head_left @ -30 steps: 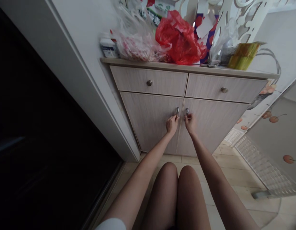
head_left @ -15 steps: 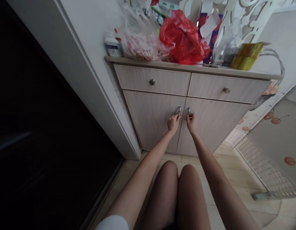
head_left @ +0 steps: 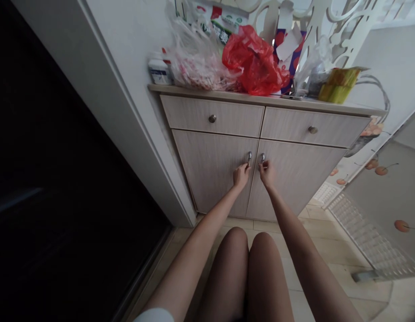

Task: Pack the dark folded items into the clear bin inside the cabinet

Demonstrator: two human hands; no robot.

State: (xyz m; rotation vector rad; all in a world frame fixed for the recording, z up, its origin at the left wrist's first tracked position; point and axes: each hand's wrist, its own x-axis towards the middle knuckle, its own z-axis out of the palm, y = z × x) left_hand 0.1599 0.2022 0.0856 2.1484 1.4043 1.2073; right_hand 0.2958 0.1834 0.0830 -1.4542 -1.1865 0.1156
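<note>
A pale wood cabinet (head_left: pixel 210 179) stands before me with two closed doors below two drawers. My left hand (head_left: pixel 241 175) is closed on the metal handle of the left door (head_left: pixel 249 157). My right hand (head_left: pixel 267 173) is closed on the metal handle of the right door (head_left: pixel 262 157). Both arms reach forward over my bent knees (head_left: pixel 247 250). The two doors meet at the middle seam between my hands.
Round knobs mark the left drawer (head_left: pixel 212 118) and the right drawer (head_left: pixel 312 129). A red plastic bag (head_left: pixel 254 62), clear bags (head_left: pixel 197 62), a white bottle (head_left: pixel 158 71) and a yellow-green pack (head_left: pixel 338 82) crowd the top. A dark doorway (head_left: pixel 59 188) lies left, a frosted glass panel (head_left: pixel 382 201) right.
The view shifted slightly; both hands stay on the door handles and the doors remain shut.
</note>
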